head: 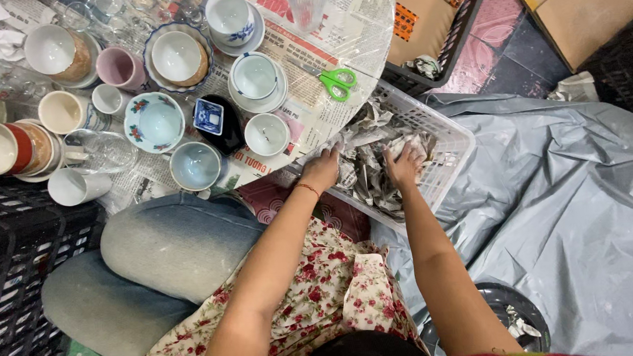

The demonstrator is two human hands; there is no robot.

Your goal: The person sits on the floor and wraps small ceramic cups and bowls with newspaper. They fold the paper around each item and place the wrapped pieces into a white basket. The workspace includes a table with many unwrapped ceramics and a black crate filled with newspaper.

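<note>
Reaching down from the head view, both hands dig into a white plastic basket (450, 143) full of crumpled newspaper bundles (369, 169). The left hand (321, 168) rests on the paper at the basket's near-left edge, fingers curled down into the wads; its grip looks closed on the paper, though the fingertips are hidden. A red thread circles that wrist. The right hand (404, 165) lies just beside it, deeper in the basket, fingers bent and grasping a paper wad. The basket sits tilted against the edge of the desk (366, 24), partly over a grey plastic sheet (563, 201) spread on the floor.

On the desk, which is covered with newspaper and clear film, stand many cups and bowls. A small white cup (266, 134) is nearest the left hand. Green-handled scissors (334, 81) lie just above the basket. A flowered bowl (154, 122), a pink mug (118, 67) and a small blue square dish (208, 116) stand further left, with clear glasses near the top edge. Cardboard boxes (580, 9) lie well apart at the upper right. A flowered garment covers the person's lap.
</note>
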